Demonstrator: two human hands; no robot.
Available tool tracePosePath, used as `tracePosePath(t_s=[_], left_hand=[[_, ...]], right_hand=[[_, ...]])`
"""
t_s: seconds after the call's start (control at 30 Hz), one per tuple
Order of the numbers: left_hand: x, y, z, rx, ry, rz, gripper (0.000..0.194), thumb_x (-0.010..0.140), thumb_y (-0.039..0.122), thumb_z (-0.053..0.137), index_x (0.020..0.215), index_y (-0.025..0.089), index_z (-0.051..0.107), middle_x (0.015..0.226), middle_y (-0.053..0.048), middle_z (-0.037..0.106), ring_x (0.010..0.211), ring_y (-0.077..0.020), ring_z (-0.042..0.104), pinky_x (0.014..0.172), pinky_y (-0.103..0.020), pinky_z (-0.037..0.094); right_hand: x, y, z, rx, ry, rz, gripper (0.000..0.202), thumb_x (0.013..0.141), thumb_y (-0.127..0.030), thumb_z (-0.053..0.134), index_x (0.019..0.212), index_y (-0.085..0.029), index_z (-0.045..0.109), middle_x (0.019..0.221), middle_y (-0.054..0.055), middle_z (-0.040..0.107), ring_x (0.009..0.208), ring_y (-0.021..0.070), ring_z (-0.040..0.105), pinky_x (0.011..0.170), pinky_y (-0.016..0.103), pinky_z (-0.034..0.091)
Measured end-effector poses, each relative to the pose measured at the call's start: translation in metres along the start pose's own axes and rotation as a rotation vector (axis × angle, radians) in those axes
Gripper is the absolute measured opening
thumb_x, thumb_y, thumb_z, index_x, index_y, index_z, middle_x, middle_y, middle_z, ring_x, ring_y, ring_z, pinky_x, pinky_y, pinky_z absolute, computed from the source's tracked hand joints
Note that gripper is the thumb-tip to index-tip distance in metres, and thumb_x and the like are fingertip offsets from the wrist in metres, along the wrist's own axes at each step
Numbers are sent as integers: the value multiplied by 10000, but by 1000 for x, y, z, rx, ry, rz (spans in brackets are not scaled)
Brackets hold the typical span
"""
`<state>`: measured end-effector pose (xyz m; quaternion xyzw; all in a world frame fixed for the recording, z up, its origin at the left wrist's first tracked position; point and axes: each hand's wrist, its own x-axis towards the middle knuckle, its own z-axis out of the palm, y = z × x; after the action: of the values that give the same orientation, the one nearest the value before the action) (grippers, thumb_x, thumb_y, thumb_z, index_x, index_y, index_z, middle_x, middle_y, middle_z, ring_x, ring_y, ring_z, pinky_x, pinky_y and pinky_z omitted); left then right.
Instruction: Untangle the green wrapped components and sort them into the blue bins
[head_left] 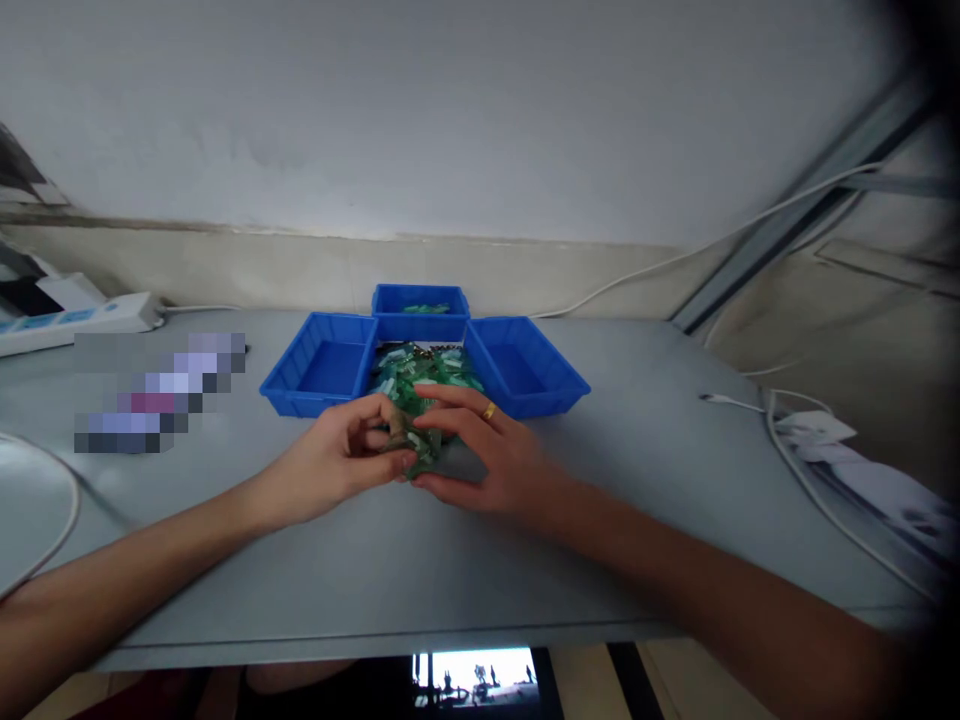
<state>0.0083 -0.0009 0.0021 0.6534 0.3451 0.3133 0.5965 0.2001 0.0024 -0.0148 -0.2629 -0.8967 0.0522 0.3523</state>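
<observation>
Over the grey table (360, 570), head view: small cluster of translucent green pieces (426, 452), pinched between thumb and fingers of the left hand (341, 455). Right hand (499, 455) curved around from the right, fingers parted; firm grip or light touch, cannot tell. Cluster just near of green heap (427, 370), between left blue tray (330, 370) and right blue tray (525, 365). Long axis and pointing direction unreadable, partly covered by fingers. Far blue tray (420, 327) behind heap.

Trays (300, 403) flank the pile (431, 368) on the table (420, 570) — one left, one right, one behind.
</observation>
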Motion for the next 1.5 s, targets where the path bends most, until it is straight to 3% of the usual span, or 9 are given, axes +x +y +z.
tracePosePath(t_s=[0.2,0.33,0.47,0.7,1.0,1.33,1.5], left_hand=[[1,-2,-1,-68,31,73,496,715,119,588,1150,199,366,818,5,559,739,-110,580,666,-231,480],[1,-2,-2,32,9,46,384,765,160,539,1135,176,439,911,-40,587,779,-131,588,658,-232,484],[2,-5,-2,44,56,68,415,759,166,540,1157,176,423,962,-58,586,810,-156,587,654,-255,493],[2,-5,-1,53,44,-23,462,787,185,492,1236,165,386,987,-78,605,809,-169,590,664,-285,492],[5,-10,-1,-42,45,27,508,740,166,563,1218,174,389,1013,-75,594,856,-172,591,736,-310,486],[7,-9,0,-95,102,46,421,692,97,590,1076,167,432,728,32,543,662,-82,559,588,-186,452],[7,-6,-2,-77,109,53,427,661,69,583,1041,172,420,702,48,498,616,-63,520,550,-168,417]], right_hand=[[2,-1,1,19,29,-3,385,744,-330,565,1076,-191,429,1114,97,462,1100,182,418,909,352,401],[3,0,1,-5,53,-12,366,746,-321,561,1068,-206,429,1092,80,471,1086,187,421,900,357,405],[2,0,3,-21,32,24,366,758,-336,544,1079,-213,420,1089,83,465,1070,191,432,877,369,420],[2,1,5,-47,11,6,344,767,-335,536,1061,-178,451,1106,100,467,1101,192,407,928,364,376],[2,2,6,-64,25,-28,324,773,-335,520,1061,-203,453,1102,86,471,1077,199,428,894,384,395],[2,-1,7,-137,-6,-77,329,781,-327,510,1073,-193,438,1082,81,479,1047,184,434,901,342,395],[4,-4,1,-78,12,-81,301,777,-316,521,1048,-202,455,1074,78,483,1031,184,450,867,354,416]])
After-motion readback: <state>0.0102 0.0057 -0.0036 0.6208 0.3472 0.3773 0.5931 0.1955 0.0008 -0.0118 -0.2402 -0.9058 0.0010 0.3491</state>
